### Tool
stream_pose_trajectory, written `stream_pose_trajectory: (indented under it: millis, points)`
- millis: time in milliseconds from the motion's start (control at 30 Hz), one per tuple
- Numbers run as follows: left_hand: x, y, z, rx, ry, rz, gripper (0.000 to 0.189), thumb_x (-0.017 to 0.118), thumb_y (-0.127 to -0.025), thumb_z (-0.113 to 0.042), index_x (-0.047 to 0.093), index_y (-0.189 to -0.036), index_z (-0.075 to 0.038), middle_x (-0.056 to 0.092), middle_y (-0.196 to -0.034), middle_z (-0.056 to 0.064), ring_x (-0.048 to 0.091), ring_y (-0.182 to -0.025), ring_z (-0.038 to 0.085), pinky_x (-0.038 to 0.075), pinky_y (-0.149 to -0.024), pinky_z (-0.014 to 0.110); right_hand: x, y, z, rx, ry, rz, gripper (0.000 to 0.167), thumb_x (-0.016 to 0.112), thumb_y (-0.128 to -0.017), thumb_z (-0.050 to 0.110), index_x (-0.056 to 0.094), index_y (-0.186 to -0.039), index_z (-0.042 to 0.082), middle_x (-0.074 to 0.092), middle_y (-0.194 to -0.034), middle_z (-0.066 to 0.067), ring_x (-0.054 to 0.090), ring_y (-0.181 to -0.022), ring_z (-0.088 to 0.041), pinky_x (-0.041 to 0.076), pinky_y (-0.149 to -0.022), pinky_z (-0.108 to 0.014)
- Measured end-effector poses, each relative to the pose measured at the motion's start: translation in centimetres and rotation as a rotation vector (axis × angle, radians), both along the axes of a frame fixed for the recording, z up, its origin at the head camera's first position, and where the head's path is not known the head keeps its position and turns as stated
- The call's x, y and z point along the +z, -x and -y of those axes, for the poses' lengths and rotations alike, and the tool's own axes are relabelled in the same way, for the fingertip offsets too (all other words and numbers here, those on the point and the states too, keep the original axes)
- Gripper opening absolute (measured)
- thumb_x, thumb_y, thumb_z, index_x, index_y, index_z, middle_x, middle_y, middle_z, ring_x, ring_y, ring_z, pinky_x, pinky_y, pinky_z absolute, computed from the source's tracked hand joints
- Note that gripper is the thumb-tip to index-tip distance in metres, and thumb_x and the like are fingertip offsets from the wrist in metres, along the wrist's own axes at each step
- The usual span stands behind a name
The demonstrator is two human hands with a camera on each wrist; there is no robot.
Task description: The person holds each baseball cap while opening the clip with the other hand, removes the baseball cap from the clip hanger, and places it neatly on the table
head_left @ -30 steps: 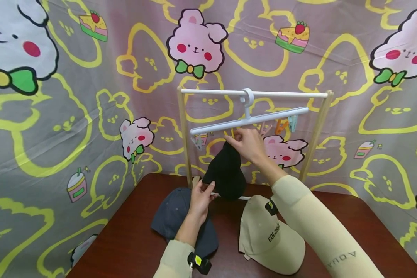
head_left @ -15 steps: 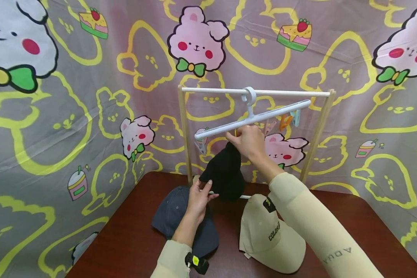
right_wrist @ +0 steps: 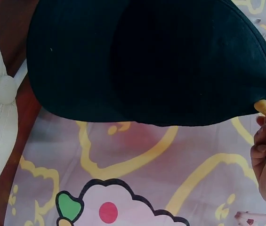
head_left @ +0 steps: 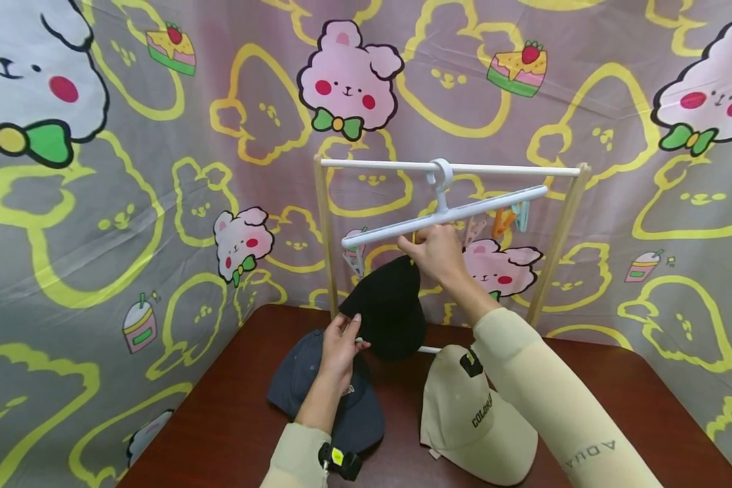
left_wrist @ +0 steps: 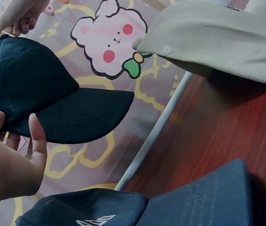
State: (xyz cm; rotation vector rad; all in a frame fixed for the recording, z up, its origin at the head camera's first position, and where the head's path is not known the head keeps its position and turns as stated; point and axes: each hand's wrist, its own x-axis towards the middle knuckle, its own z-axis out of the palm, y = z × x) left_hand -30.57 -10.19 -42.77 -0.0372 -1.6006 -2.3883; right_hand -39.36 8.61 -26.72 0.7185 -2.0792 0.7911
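A black baseball cap (head_left: 390,308) hangs below the white hanger (head_left: 445,215), its crown button uppermost. My left hand (head_left: 339,346) grips the cap's lower edge, thumb on the outside, beside the brim seen in the left wrist view. Up at the crown, my right hand (head_left: 439,251) pinches a yellow clothespin (right_wrist: 264,107), whose tip meets the cap's top in the right wrist view. The hanger tilts, its left end lower. A navy cap (head_left: 360,420) lies on the table under my left forearm, and a beige cap (head_left: 463,420) sits below my right arm.
A wooden-sided rack (head_left: 324,237) with a white top rail (head_left: 372,164) carries the hanger. Orange (head_left: 503,220) and blue (head_left: 522,215) clothespins hang at its right, a pink one (head_left: 474,232) nearer the middle, a grey one (head_left: 355,261) at its left end. Patterned curtain stands behind.
My left hand has shifted left and slightly down, drawing the black cap's lower part with it. The right hand stays at the crown under the hanger, which has swayed a little.
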Motion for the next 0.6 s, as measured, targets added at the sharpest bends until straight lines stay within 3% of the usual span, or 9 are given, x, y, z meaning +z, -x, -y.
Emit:
stream_pose_trajectory:
  millis: [233, 500, 600]
  points:
    - [-0.13, 0.18, 0.09, -0.009, 0.007, 0.024, 0.034, 0.058, -0.106, -0.018, 0.056, -0.136, 0.0, 0.061, -0.124, 0.006, 0.056, -0.094, 0.016, 0.053, -0.063, 0.026, 0.12, -0.03, -0.11, 0.024, 0.004, 0.005, 0.059, 0.074, -0.091, 0.022, 0.044, -0.041, 0.013, 0.033, -0.041, 0.006, 0.031, -0.039, -0.013, 0.02, -0.039, -0.028]
    - [-0.24, -0.33, 0.32, 0.016, 0.045, 0.02, 0.02, 0.059, -0.105, -0.016, 0.06, -0.115, 0.002, 0.052, -0.091, -0.001, 0.052, -0.081, 0.016, 0.056, -0.061, 0.027, 0.27, -0.23, -0.1, 0.057, 0.008, 0.034, 0.06, 0.071, -0.095, 0.019, 0.045, -0.04, 0.012, 0.033, -0.04, 0.007, 0.035, -0.039, -0.014, 0.02, -0.039, -0.026]
    - [-0.42, -0.74, 0.74, 0.047, 0.088, 0.012, 0.021, 0.06, -0.105, -0.015, 0.061, -0.117, 0.003, 0.055, -0.094, 0.001, 0.054, -0.084, 0.018, 0.056, -0.06, 0.026, 0.32, -0.26, -0.01, 0.071, 0.009, 0.02, 0.06, 0.071, -0.095, 0.017, 0.045, -0.041, 0.012, 0.03, -0.042, 0.007, 0.032, -0.041, -0.014, 0.019, -0.04, -0.026]
